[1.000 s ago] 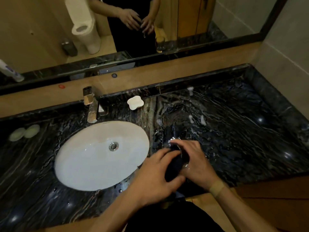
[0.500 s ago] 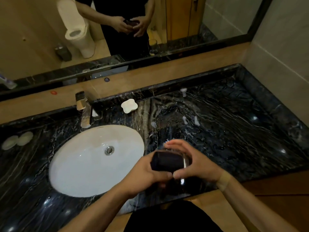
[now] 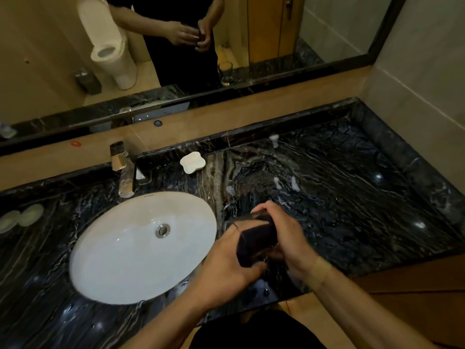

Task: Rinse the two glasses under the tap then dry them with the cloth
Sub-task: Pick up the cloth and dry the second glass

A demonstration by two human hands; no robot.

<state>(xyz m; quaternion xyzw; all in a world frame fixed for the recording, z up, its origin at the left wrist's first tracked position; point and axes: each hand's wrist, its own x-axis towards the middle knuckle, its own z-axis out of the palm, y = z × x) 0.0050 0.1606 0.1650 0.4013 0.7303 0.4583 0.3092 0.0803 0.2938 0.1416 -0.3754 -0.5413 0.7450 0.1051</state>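
- Head view: left hand [image 3: 226, 263] closed around dark cloth [image 3: 255, 244], pressing it against glass [image 3: 247, 217]; right hand [image 3: 284, 238] wrapped round glass from right side
- Held above near edge of wet dark bench [image 3: 352, 210], just right of sink [image 3: 141, 248]; tap [image 3: 123, 170] at far rim
- Second glass seen only as mirror reflection [image 3: 225, 73]
- Risk: wet glass slipping through grip and striking stone; squeezing too hard while twisting cloth
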